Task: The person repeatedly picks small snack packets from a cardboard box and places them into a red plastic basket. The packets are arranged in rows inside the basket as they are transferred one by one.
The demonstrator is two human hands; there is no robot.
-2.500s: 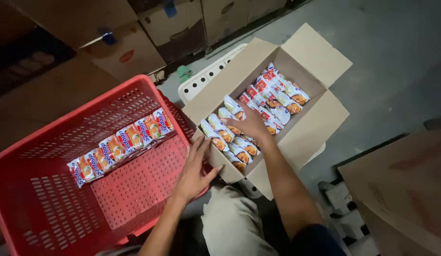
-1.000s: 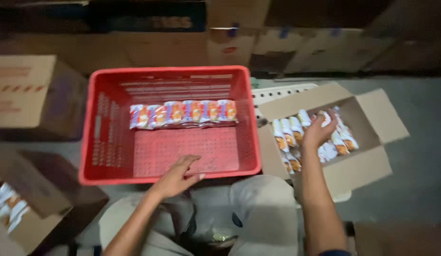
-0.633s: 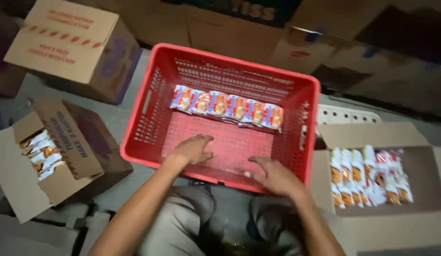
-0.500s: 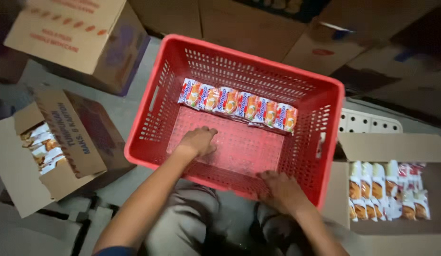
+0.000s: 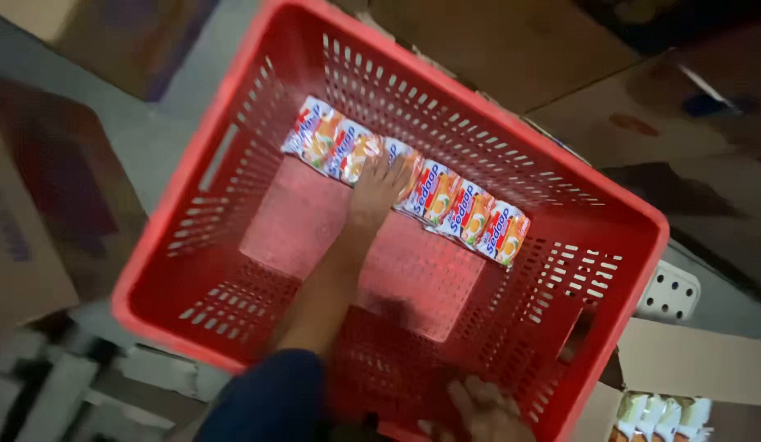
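A red plastic basket (image 5: 479, 139) with perforated walls fills the head view. A row of several orange-and-white noodle packets (image 5: 470, 214) stands along its far wall. My left hand (image 5: 379, 187) reaches deep into the basket, and its spread fingers lie on the middle packets of the row. My dark-sleeved left arm crosses the basket floor. My right hand (image 5: 481, 409) is at the bottom edge, with its fingers curled over the basket's near rim.
An open cardboard box (image 5: 700, 368) with more packets (image 5: 665, 416) sits at the lower right. A white perforated crate (image 5: 672, 291) shows behind the basket's right corner. Closed cardboard boxes lie to the left (image 5: 37, 213) and beyond the basket (image 5: 520, 49).
My left hand has moved from the basket's floor up to the row of packets. My right hand has stayed at the near rim. The view has closed in on the basket.
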